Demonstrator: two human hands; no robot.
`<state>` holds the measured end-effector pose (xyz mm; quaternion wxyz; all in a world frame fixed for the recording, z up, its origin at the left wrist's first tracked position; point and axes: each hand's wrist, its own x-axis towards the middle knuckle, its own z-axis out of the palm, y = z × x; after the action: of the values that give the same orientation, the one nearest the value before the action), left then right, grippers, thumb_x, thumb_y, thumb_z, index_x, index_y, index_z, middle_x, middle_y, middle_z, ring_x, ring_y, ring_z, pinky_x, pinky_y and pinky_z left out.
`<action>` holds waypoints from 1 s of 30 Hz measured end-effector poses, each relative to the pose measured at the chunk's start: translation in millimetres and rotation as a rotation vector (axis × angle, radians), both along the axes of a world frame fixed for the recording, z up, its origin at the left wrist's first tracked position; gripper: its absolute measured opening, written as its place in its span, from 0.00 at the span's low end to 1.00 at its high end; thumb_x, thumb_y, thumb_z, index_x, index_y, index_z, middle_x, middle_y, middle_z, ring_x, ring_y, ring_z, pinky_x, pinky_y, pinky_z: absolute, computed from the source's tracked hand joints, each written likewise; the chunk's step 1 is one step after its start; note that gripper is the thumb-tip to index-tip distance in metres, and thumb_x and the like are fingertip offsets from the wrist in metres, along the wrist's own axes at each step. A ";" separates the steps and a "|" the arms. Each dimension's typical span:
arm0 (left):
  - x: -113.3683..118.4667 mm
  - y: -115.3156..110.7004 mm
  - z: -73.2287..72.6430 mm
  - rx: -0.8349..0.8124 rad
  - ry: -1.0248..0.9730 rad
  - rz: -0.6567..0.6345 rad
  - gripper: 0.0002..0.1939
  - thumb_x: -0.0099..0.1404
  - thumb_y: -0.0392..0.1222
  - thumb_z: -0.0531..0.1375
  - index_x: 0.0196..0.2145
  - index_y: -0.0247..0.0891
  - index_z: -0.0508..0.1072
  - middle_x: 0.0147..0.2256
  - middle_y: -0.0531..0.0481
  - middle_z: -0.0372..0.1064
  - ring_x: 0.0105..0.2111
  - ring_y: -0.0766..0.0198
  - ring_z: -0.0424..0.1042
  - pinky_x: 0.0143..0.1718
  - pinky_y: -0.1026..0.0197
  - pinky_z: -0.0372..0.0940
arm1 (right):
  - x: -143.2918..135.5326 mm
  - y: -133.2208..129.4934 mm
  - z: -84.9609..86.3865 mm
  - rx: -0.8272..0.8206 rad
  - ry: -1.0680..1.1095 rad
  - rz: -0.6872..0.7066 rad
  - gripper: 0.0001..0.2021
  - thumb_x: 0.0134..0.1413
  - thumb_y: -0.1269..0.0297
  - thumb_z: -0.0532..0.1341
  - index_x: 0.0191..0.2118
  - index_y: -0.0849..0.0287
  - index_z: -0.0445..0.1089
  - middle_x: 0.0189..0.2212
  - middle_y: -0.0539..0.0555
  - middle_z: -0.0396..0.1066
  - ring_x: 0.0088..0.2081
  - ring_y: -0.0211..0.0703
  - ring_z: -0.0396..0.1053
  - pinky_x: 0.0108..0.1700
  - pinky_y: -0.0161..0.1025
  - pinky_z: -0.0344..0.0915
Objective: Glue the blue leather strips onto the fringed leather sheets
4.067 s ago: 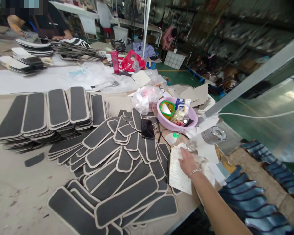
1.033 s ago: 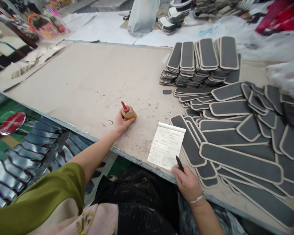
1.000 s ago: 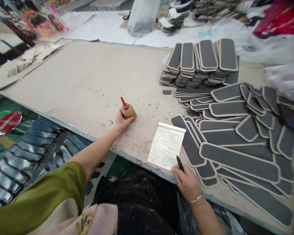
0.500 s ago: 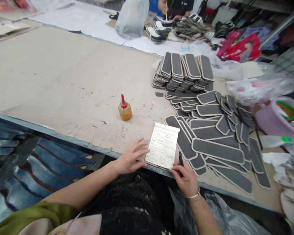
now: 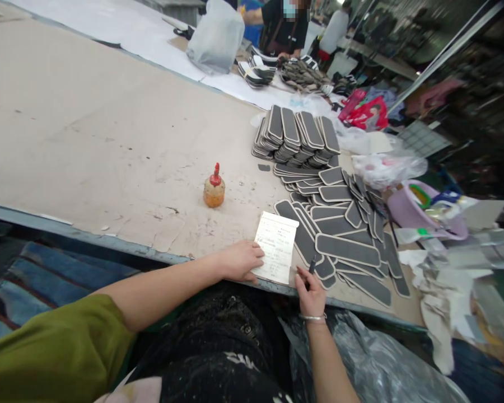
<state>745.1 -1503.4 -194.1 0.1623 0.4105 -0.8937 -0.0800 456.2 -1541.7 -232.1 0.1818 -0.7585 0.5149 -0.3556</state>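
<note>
A small notepad (image 5: 276, 249) with handwritten lines lies at the table's near edge. My left hand (image 5: 241, 261) rests flat at its left side, fingertips on the page edge and holding nothing. Just right of the pad, my right hand (image 5: 311, 292) is closed around a dark pen (image 5: 313, 264), which points upward from the fingers. Loose dark grey strips with pale borders (image 5: 348, 250) lie in a heap beyond the right hand. Behind them stand neat stacks of the same strips (image 5: 296, 134). A squat bottle of orange liquid with a red nozzle (image 5: 214, 187) stands left of the pad.
A purple basin (image 5: 407, 210) and crumpled pale cloth (image 5: 437, 302) sit at the right. Plastic bags (image 5: 388, 168) lie behind the heap. Across the table, a co-worker (image 5: 283, 31) stands by piled pieces (image 5: 304, 75). The metal table edge (image 5: 88, 238) runs along the front.
The view has turned to the right. My left hand has come closer onto the notepad's left edge. My right hand has drawn slightly off its corner, still holding the pen.
</note>
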 end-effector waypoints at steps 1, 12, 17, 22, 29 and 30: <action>-1.3 -1.1 2.0 -0.004 -0.032 -0.016 0.18 0.58 0.55 0.65 0.34 0.36 0.76 0.38 0.42 0.73 0.44 0.51 0.69 0.46 0.54 0.63 | 0.6 -0.8 0.0 0.009 -0.005 0.001 0.22 0.55 0.51 0.60 0.45 0.64 0.75 0.31 0.56 0.73 0.33 0.43 0.69 0.38 0.42 0.67; -0.8 -7.9 12.5 0.018 -0.183 -0.068 0.17 0.59 0.53 0.64 0.33 0.35 0.77 0.37 0.42 0.72 0.40 0.51 0.70 0.40 0.55 0.63 | 0.7 -2.0 -1.5 0.034 -0.038 -0.011 0.21 0.53 0.51 0.60 0.45 0.63 0.76 0.31 0.56 0.73 0.32 0.42 0.67 0.40 0.43 0.66; -2.2 -8.1 11.9 0.018 -0.169 -0.062 0.13 0.60 0.50 0.63 0.32 0.35 0.77 0.36 0.42 0.73 0.39 0.52 0.70 0.41 0.55 0.64 | 1.4 -0.8 -0.2 0.033 -0.044 -0.009 0.22 0.53 0.51 0.60 0.46 0.62 0.75 0.29 0.54 0.71 0.31 0.42 0.67 0.40 0.43 0.67; -0.7 -7.3 8.7 0.023 -0.100 -0.081 0.08 0.60 0.44 0.62 0.31 0.36 0.75 0.36 0.43 0.73 0.39 0.54 0.71 0.44 0.56 0.63 | 2.6 3.1 5.1 0.055 -0.010 0.071 0.19 0.50 0.53 0.63 0.44 0.58 0.76 0.25 0.50 0.68 0.29 0.41 0.67 0.38 0.42 0.67; 1.5 -17.4 5.3 0.042 -0.070 0.021 0.25 0.55 0.46 0.67 0.48 0.31 0.72 0.54 0.35 0.65 0.51 0.48 0.66 0.50 0.56 0.60 | 4.6 -0.3 4.4 0.083 0.036 0.085 0.19 0.51 0.52 0.62 0.45 0.58 0.76 0.27 0.51 0.69 0.28 0.39 0.66 0.38 0.41 0.68; 0.8 -21.4 5.4 0.056 -0.085 0.024 0.26 0.54 0.46 0.68 0.48 0.30 0.72 0.54 0.35 0.65 0.51 0.48 0.66 0.51 0.56 0.59 | 5.1 -2.2 4.0 0.087 0.043 0.077 0.20 0.52 0.52 0.62 0.46 0.58 0.75 0.28 0.51 0.69 0.27 0.39 0.66 0.37 0.41 0.68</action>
<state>745.9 -1524.8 -188.8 0.1135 0.4284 -0.8923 -0.0857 461.3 -1543.9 -228.1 0.2171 -0.7766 0.5040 -0.3095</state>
